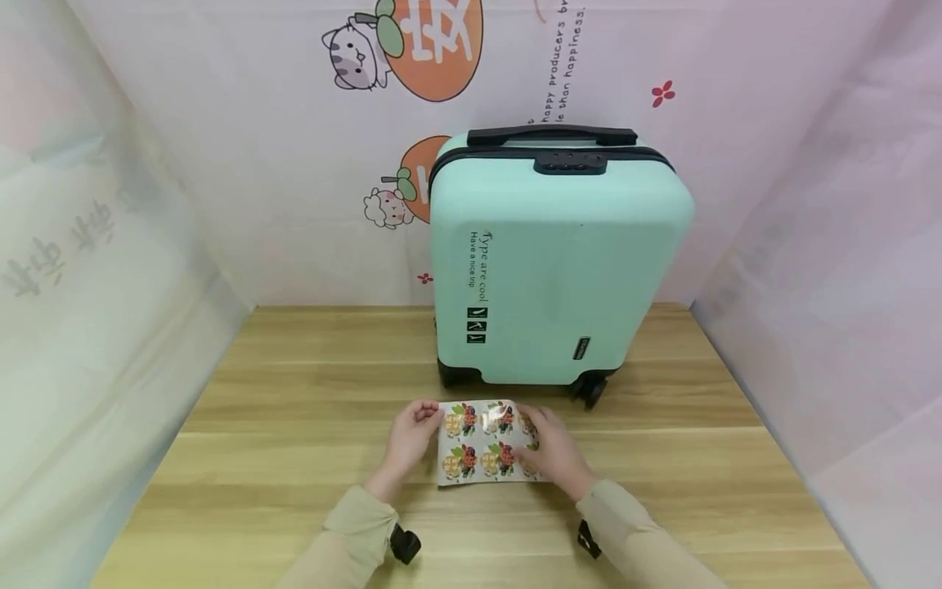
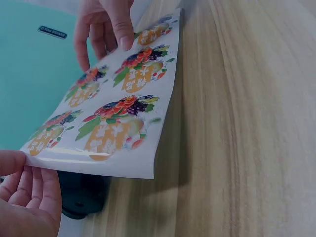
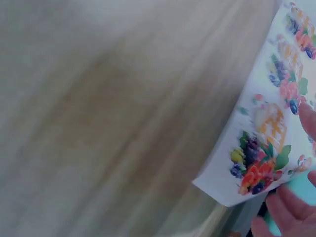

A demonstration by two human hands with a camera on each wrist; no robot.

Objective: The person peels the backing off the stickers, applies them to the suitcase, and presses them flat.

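A glossy white sheet of fruit stickers [image 1: 478,442] is held between both hands in front of the suitcase. Its stickers show colourful fruit beside orange patches with white characters. My left hand [image 1: 410,438] pinches the far left corner between thumb and fingers, and in the left wrist view the sheet [image 2: 133,106] tilts above the wood. On the other side my right hand [image 1: 555,450] grips the sheet's right part. Its thumb [image 3: 308,118] lies over the printed face, while its fingers reach round the far edge. Part of the right stickers is hidden by this hand.
A mint-green suitcase [image 1: 552,270] with black handle and wheels stands upright just beyond the sheet. The wooden table [image 1: 309,393] is enclosed by a printed cloth backdrop [image 1: 294,164] behind and pale cloth at both sides. Black wrist straps [image 1: 404,543] sit at the sleeves.
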